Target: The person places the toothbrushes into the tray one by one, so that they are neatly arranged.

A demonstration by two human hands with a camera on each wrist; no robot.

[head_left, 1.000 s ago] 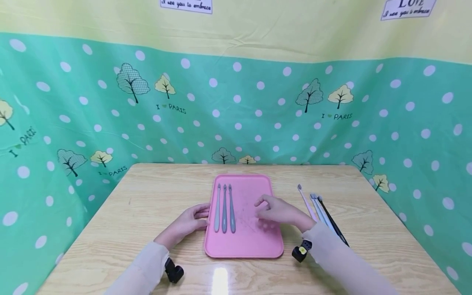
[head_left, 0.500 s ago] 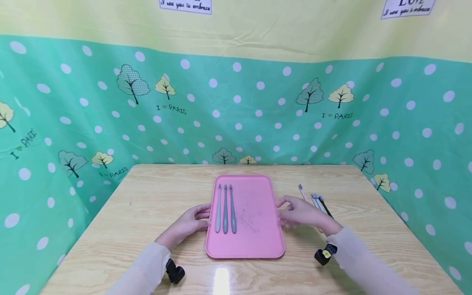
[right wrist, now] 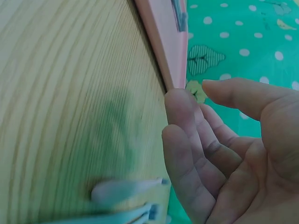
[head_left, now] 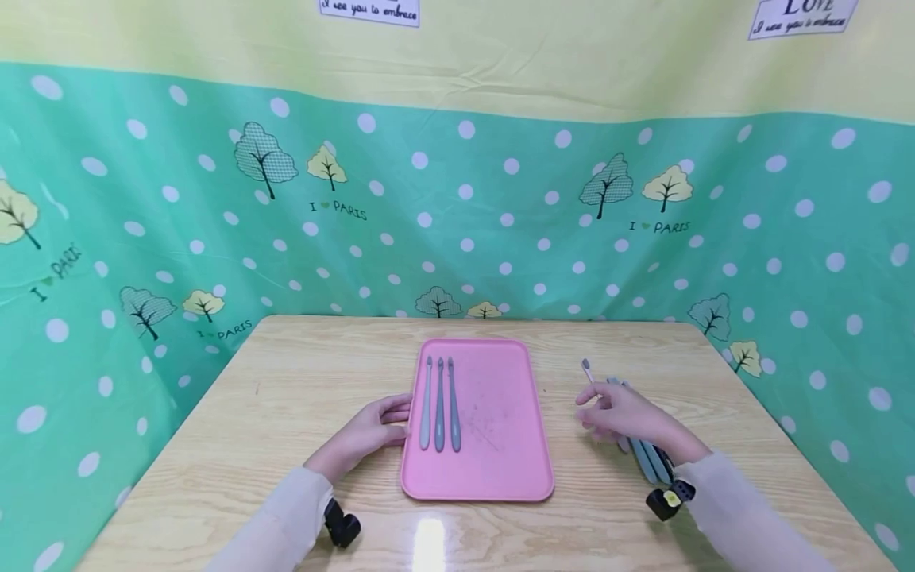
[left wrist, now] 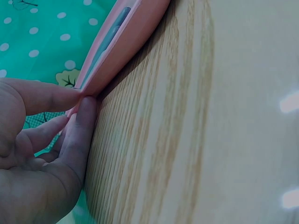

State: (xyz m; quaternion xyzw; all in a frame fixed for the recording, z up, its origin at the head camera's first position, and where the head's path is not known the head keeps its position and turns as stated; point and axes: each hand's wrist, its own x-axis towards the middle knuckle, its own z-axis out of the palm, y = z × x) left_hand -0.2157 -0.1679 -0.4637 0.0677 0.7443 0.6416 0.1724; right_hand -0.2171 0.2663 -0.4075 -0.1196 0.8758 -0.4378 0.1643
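Observation:
A pink tray [head_left: 493, 473] lies on the table with three grey-blue toothbrushes [head_left: 439, 409] side by side along its left half. My left hand [head_left: 363, 433] holds the tray's left rim; the left wrist view shows thumb and fingertips meeting at the edge. Right of the tray, my right hand [head_left: 636, 415] hovers with fingers loosely bent and nothing between them. It partly covers a pale pink toothbrush [head_left: 587, 366] and pale blue toothbrushes [head_left: 646, 461] below it. A dark toothbrush is mostly hidden under the wrist. In the right wrist view the pale pink toothbrush [right wrist: 117, 192] looks blurred, apart from the fingers.
The wooden table [head_left: 322, 357] reaches to a green dotted curtain [head_left: 500, 222] behind and at both sides. Black wrist cameras, such as the left one [head_left: 343, 526], hang close above the tabletop. A bright reflection shows near the front.
My right hand has moved right, from above the tray, past its right edge, to over the loose toothbrushes. My left hand has stayed at the tray's left rim.

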